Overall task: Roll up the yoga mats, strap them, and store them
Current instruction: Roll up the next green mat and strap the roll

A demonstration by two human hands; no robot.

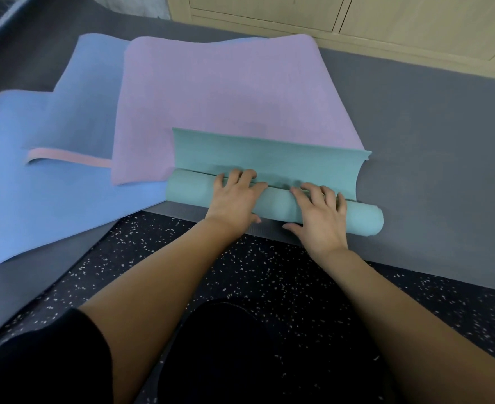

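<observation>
No text or labels can be read

A gym – speckled rubber floor (269, 272), grey padding (430, 170), yoga mats (225, 106).
</observation>
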